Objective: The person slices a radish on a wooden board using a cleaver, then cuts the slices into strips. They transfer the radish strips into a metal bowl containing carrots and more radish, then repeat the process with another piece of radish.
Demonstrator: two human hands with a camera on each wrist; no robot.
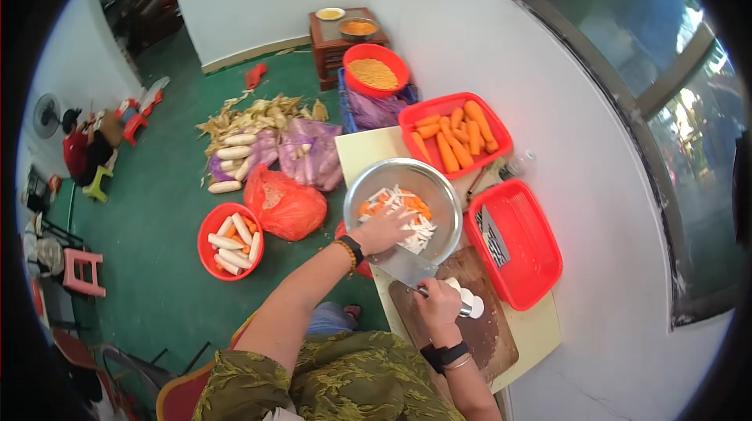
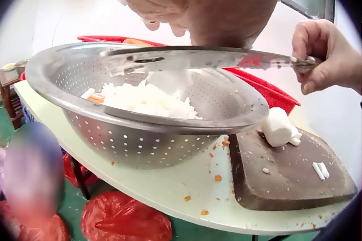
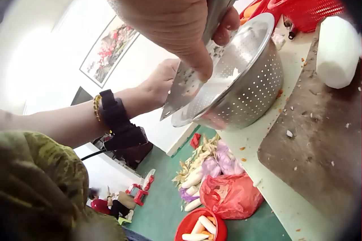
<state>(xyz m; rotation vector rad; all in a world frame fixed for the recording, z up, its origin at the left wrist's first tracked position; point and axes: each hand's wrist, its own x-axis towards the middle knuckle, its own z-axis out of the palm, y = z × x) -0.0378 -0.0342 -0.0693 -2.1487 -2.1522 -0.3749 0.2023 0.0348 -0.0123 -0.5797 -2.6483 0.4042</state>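
Note:
A perforated steel colander holds white radish strips and orange carrot strips. Over its near side spreads my left hand, fingers extended above the strips, palm side close to the cleaver blade in the left wrist view. My right hand grips the handle of the cleaver, whose blade reaches across the colander's rim. Beneath the right hand lies a brown cutting board. Peeled white radish pieces rest on it, with a few small strips beside them.
A red basket of carrots and another red basket with a grater-like plate stand along the wall. Carrot scraps dot the tabletop. On the floor are a red tub of radishes and carrots and plastic bags.

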